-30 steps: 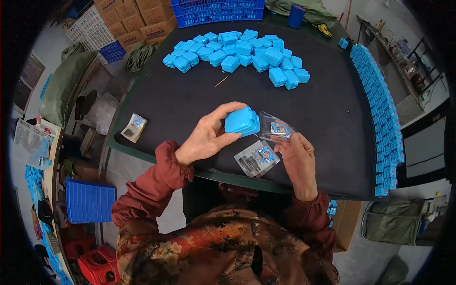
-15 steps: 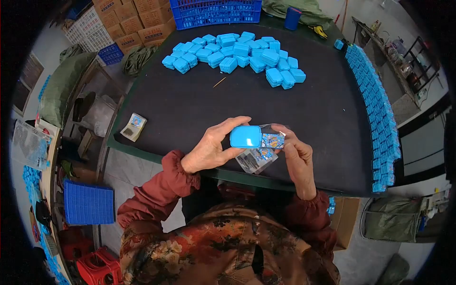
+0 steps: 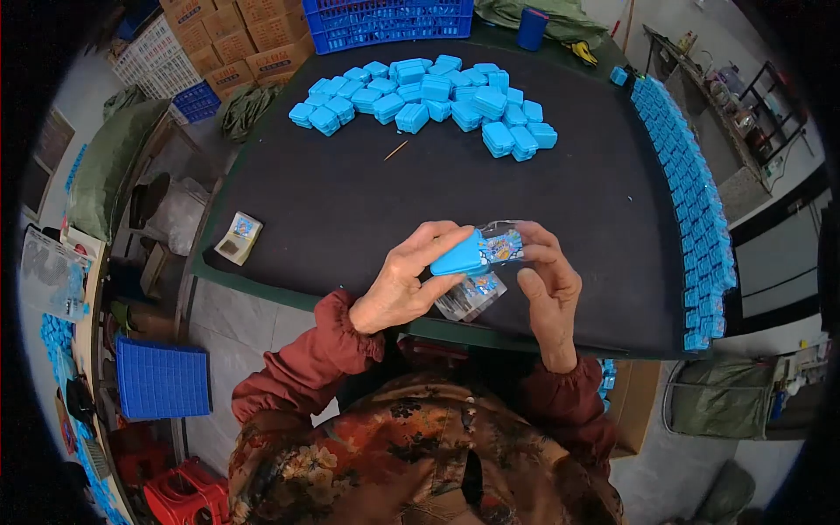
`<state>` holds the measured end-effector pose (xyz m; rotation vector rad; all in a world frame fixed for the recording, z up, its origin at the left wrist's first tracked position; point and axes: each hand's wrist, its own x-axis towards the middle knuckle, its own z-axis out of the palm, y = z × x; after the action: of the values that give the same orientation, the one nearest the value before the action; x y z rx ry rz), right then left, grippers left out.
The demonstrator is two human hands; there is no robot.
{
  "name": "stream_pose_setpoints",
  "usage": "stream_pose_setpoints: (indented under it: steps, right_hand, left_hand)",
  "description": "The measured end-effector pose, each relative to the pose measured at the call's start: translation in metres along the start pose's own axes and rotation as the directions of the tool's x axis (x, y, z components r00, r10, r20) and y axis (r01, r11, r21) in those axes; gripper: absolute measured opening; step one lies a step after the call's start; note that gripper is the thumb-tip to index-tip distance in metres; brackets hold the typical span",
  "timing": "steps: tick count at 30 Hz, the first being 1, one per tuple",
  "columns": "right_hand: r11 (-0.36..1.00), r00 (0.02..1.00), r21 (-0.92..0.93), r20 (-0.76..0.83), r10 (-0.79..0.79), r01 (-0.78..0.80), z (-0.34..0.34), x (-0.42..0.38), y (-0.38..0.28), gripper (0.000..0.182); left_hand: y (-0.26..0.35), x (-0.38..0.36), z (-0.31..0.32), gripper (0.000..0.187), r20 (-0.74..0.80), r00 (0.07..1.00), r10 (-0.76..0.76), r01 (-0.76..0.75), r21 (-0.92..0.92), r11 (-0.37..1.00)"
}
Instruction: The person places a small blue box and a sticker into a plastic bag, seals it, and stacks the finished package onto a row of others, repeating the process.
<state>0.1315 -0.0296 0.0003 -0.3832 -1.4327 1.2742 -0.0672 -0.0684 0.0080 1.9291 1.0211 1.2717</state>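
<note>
My left hand grips a small light-blue plastic case between thumb and fingers, tilted above the near edge of the table. A colourful printed label on clear film sticks out from the case's right side. My right hand is at that film, its fingers curved along the far right edge and the thumb held apart. Whether the fingertips touch the film is hard to tell. Beneath the case, a stack of clear printed film pieces lies on the table, partly covered by my left hand and the case.
Similar blue cases form a heap at the table's far side. Labelled cases stand in rows along the right edge. A small printed packet and a thin stick lie on the dark tabletop. Behind is a blue crate.
The case has tilted and its printed film now angles upward. My right thumb has come away from the film, and the right hand has opened. The view has shifted slightly.
</note>
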Motion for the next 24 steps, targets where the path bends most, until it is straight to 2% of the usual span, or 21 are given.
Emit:
stream_pose_setpoints:
  steps: [2, 3, 5, 6, 8, 11, 15, 17, 18, 20, 21, 22, 23, 24]
  right_hand:
    - [0.996, 0.991, -0.085, -0.131, -0.030, 0.019, 0.009, 0.000, -0.006, 0.008]
    - [0.996, 0.991, -0.086, -0.132, -0.027, 0.016, 0.005, -0.001, -0.003, 0.008]
    - [0.988, 0.999, -0.154, -0.031, -0.019, 0.014, -0.009, -0.004, 0.006, 0.007]
    - [0.988, 0.999, -0.153, -0.028, -0.014, 0.010, -0.010, -0.003, 0.004, 0.007]
    - [0.982, 0.989, -0.137, -0.083, 0.119, -0.129, -0.008, -0.001, -0.005, 0.007]
    - [0.974, 0.985, -0.156, -0.079, 0.156, -0.167, -0.003, 0.002, -0.008, 0.007]
    - [0.967, 0.978, -0.144, -0.041, 0.206, -0.210, 0.002, 0.002, -0.006, 0.009]
    - [0.926, 0.988, -0.376, -0.124, -0.094, 0.040, 0.014, 0.009, -0.007, 0.030]
    - [0.927, 0.989, -0.374, -0.119, -0.089, 0.038, 0.019, 0.011, -0.008, 0.030]
    - [0.700, 0.886, -0.708, -0.263, -0.383, 0.093, 0.029, 0.012, -0.009, 0.065]
    - [0.793, 0.934, -0.609, -0.295, -0.201, -0.022, 0.032, 0.013, -0.008, 0.083]
    - [0.942, 0.931, -0.305, -0.363, 0.020, -0.139, 0.041, 0.017, -0.007, 0.082]
    - [0.963, 0.896, 0.038, -0.359, 0.261, -0.265, 0.050, 0.022, -0.006, 0.081]
    - [0.931, 0.877, -0.043, -0.355, 0.324, -0.362, 0.051, 0.029, 0.000, 0.079]
  left_hand:
    - [-0.002, 0.001, 0.005, 0.051, -0.077, 0.996, 0.037, -0.039, -0.019, 0.999]
    - [-0.002, 0.001, 0.006, 0.051, -0.077, 0.996, 0.035, -0.037, -0.022, 0.999]
    - [-0.002, 0.001, 0.006, 0.050, -0.065, 0.997, 0.039, -0.039, -0.007, 0.999]
    - [-0.002, 0.000, 0.006, 0.050, -0.068, 0.997, 0.034, -0.035, -0.007, 0.999]
    - [-0.001, -0.001, 0.008, 0.050, -0.104, 0.992, 0.077, -0.065, 0.110, 0.992]
    - [0.002, 0.001, 0.007, 0.053, -0.090, 0.986, 0.137, -0.123, 0.151, 0.981]
    - [-0.001, 0.001, 0.009, 0.054, -0.069, 0.992, 0.110, -0.099, 0.153, 0.983]
    - [-0.002, 0.001, 0.008, 0.055, -0.111, 0.987, 0.113, -0.094, 0.162, 0.982]
    - [-0.003, 0.002, 0.008, 0.055, -0.117, 0.987, 0.109, -0.089, 0.163, 0.983]
    - [-0.004, 0.005, 0.009, 0.056, -0.225, 0.963, 0.148, -0.101, 0.208, 0.973]
    - [-0.002, 0.008, 0.009, 0.056, -0.261, 0.948, 0.184, -0.127, 0.219, 0.967]
    - [-0.002, 0.010, 0.010, 0.056, -0.274, 0.942, 0.192, -0.135, 0.215, 0.967]
    - [-0.003, 0.012, 0.011, 0.055, -0.287, 0.938, 0.193, -0.134, 0.212, 0.968]
    - [-0.005, 0.016, 0.012, 0.055, -0.294, 0.931, 0.216, -0.150, 0.229, 0.962]
